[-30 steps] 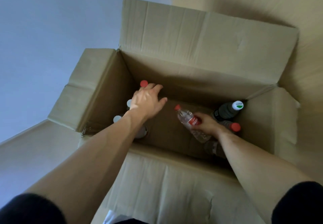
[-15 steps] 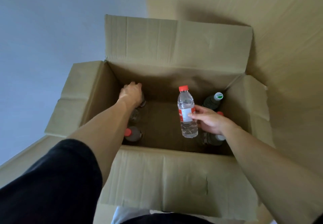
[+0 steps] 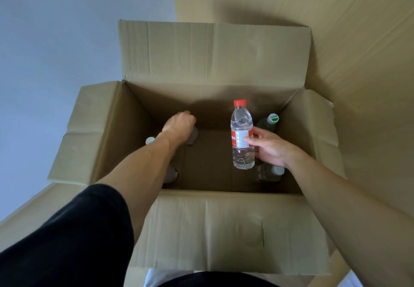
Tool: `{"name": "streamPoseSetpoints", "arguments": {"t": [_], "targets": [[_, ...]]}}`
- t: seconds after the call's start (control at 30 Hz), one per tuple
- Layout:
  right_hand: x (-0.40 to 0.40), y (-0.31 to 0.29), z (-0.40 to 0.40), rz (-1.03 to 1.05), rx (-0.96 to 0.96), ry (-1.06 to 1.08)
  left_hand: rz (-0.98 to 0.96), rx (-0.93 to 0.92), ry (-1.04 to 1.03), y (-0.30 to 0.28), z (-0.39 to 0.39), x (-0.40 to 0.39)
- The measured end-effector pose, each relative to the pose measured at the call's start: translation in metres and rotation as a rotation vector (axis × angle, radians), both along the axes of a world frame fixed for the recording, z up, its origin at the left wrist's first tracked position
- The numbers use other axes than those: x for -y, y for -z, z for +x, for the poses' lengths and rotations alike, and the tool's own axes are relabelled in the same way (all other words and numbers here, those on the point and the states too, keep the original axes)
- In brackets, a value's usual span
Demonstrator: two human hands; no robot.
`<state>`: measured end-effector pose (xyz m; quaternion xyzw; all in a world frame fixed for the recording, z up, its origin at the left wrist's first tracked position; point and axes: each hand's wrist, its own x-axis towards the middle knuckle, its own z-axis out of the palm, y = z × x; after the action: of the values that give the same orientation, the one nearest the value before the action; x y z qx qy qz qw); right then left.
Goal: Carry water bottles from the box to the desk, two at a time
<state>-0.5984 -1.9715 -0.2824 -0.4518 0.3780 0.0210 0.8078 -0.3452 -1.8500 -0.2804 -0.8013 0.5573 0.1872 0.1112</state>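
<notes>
Water bottle point(image 3: 242, 134) upright in my R hand point(image 3: 268, 149), above box point(image 3: 208, 230).
L hand point(image 3: 180, 125) curled on 1 bottle at box's left wall; grip unclear.

A pale grey-blue wall point(image 3: 67, 29) fills the view from 9 to 12 o'clock; a tan, faintly grained floor point(image 3: 369, 51) spreads from 12 to 4 o'clock, in soft light.

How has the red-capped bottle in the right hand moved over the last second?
Yes. The red-capped bottle, gripped by the right hand, has gone from tilted low near the cardboard box floor to upright and higher, its cap now against the far wall.
</notes>
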Motion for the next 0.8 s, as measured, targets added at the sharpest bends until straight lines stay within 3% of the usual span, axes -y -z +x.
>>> {"name": "streamPoseSetpoints", "arguments": {"t": [0.3, 0.43, 0.6, 0.8], "targets": [[0.003, -0.010, -0.010, 0.009, 0.016, 0.055, -0.033, -0.171, 0.112, 0.016, -0.046, 0.021], [0.001, -0.016, -0.015, 0.002, 0.017, 0.079, -0.086, -0.264, 0.017, 0.029, -0.041, 0.018], [-0.001, -0.019, -0.018, -0.003, 0.026, 0.095, 0.056, -0.410, -0.113, 0.051, -0.030, 0.017], [-0.001, -0.011, -0.020, 0.011, 0.057, 0.134, 0.069, -0.497, -0.261, 0.082, -0.043, 0.027]]}}
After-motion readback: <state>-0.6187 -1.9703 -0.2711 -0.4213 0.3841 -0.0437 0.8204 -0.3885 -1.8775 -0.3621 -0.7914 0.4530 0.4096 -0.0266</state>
